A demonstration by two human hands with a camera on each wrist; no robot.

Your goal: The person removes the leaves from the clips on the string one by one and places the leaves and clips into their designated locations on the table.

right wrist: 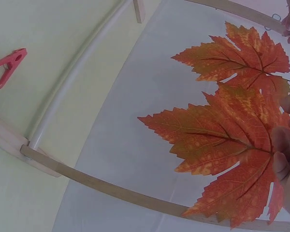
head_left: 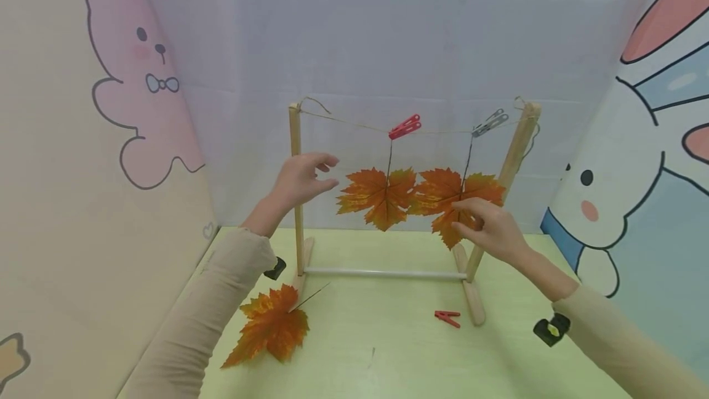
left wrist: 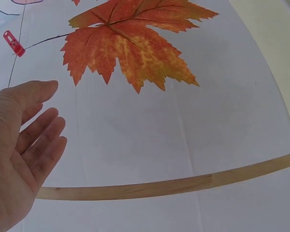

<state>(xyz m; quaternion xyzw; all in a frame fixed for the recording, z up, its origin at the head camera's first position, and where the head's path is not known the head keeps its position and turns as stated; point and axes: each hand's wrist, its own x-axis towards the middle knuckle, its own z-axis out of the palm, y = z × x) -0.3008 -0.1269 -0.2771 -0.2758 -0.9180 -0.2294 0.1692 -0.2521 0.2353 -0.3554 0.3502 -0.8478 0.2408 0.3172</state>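
Note:
Two orange maple leaves hang side by side from a string. The left hanging leaf (head_left: 376, 199) is held by a red clothespin (head_left: 405, 127), the right hanging leaf (head_left: 440, 193) by a grey clothespin (head_left: 490, 123). My left hand (head_left: 303, 178) is raised by the left post, thumb and fingers apart, holding nothing. Bent fingers of my right hand (head_left: 493, 226) are in front of the right leaf, thumb and index finger apart; whether they touch it I cannot tell. A third leaf (head_left: 274, 325) lies on the table below my left forearm. Another red clothespin (right wrist: 9, 65) lies on the table.
The wooden frame has a left post (head_left: 299, 239), a right post (head_left: 519, 140) and a white crossbar (head_left: 384, 273) low between them. It stands on a pale green table (head_left: 388, 337). Cloth walls with cartoon animals enclose the back and sides.

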